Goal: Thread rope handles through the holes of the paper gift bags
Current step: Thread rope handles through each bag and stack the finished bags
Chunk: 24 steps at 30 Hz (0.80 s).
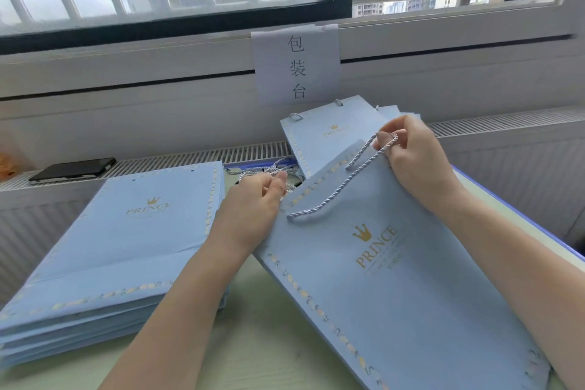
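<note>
Bag (411,279) reads "PRINCE"; sign (297,66) perhaps "包装台".

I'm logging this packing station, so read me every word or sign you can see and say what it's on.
"包装台": white paper sign taped below the window.
"PRINCE" with gold crown: bag being threaded.
"PRINCE": top bag of the left stack.
"PRINCE", faint: finished bag at the back.
Small lines under each logo: too blurred to read.

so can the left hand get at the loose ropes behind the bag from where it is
Probably yes. The left hand grips the bag at its top edge, and the loose ropes lie just beyond its fingers with nothing between; it would have to let go first.
</note>
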Each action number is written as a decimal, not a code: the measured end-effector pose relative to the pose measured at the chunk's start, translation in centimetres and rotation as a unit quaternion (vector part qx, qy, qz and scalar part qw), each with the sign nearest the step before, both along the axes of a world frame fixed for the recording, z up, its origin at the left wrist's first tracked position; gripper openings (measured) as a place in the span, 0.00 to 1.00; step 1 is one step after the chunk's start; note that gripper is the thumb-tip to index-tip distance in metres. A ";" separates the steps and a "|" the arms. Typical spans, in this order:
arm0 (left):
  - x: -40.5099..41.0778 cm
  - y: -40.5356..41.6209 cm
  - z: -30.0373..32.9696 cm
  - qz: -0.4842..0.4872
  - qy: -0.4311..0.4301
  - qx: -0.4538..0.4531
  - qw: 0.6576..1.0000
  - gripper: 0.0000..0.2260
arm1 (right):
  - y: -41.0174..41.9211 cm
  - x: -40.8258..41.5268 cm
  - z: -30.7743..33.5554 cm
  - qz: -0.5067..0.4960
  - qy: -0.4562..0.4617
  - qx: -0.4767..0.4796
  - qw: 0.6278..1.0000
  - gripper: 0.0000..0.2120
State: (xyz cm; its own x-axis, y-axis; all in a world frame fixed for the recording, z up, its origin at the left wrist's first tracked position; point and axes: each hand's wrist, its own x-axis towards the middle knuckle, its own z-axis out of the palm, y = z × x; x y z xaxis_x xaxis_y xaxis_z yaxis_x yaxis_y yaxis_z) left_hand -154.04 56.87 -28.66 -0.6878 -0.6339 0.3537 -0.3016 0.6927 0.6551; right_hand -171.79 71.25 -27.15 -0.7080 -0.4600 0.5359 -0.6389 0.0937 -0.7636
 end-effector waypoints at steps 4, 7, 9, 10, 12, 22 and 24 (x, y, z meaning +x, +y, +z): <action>0.1 0.1 0.7 0.010 0.017 0.125 0.992 0.22 | 0.1 -0.4 -0.2 -0.043 0.008 -0.036 0.998 0.03; 0.6 0.6 1.9 -0.075 0.047 0.344 0.935 0.25 | 0.6 -1.1 0.3 -0.067 -0.025 -0.094 0.993 0.04; 1.0 0.6 2.3 -0.168 0.070 0.425 0.887 0.21 | 0.8 -1.7 0.6 -0.073 -0.061 -0.124 0.988 0.05; 1.2 0.7 2.5 -0.201 0.077 0.438 0.873 0.18 | 0.9 -1.9 0.6 -0.069 -0.078 -0.137 0.985 0.06; 1.5 0.8 2.5 -0.210 0.096 0.436 0.870 0.11 | 0.9 -1.9 0.5 -0.058 -0.084 -0.141 0.985 0.08; 1.8 -1.5 2.6 0.059 0.452 0.479 0.750 0.06 | 0.8 -1.0 0.3 0.026 0.151 0.085 0.985 0.21; 2.0 -1.8 2.6 0.106 0.481 0.475 0.729 0.07 | 0.8 -1.1 0.0 0.024 0.188 0.111 0.976 0.26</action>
